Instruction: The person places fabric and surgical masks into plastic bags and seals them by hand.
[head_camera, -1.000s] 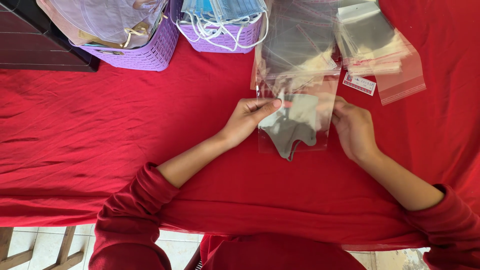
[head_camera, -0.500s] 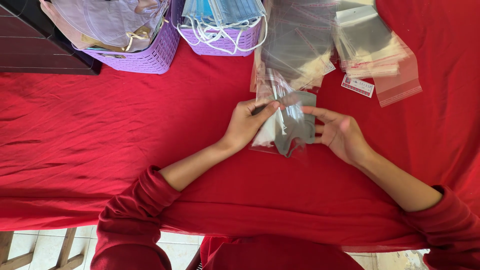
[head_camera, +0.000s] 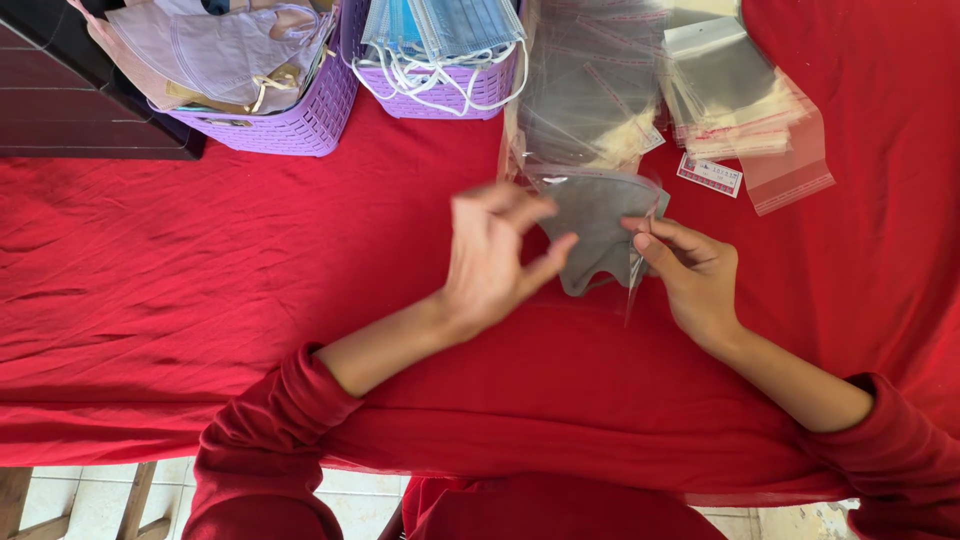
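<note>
Lifted off the mask since half a second earlier: left hand (head_camera: 492, 262), then raised and blurred, fingers spread loose, thumb out toward the grey mask (head_camera: 596, 228) but gripping nothing. Shifted slightly up the cloth in the same interval: mask and its clear sleeve (head_camera: 636, 262).

Covered edge to edge by a red tablecloth (head_camera: 200, 300), wrinkled, draped over the near edge.
Sat at far left on the cloth: dark flat box (head_camera: 70, 110), partly out of view.
Stood just beside it: purple basket (head_camera: 300, 125) heaped with pale shaped masks.
Stood near that, further right: second purple basket (head_camera: 450, 98) filled with blue surgical masks, white ear loops hanging over the rim.
Lay right of the baskets: stack of clear bags (head_camera: 590, 100), loose and overlapping; beside it another bundle of clear bags (head_camera: 740, 100) with a small white label at its lower edge.
Rested centre, just below the first stack: grey mask, partly inside the clear sleeve.
Pinched the sleeve's right edge between thumb and fingertips: right hand (head_camera: 698, 280), closed on the plastic, touching the mask's right side.
Wore red long sleeves, pushed up on both forearms.
</note>
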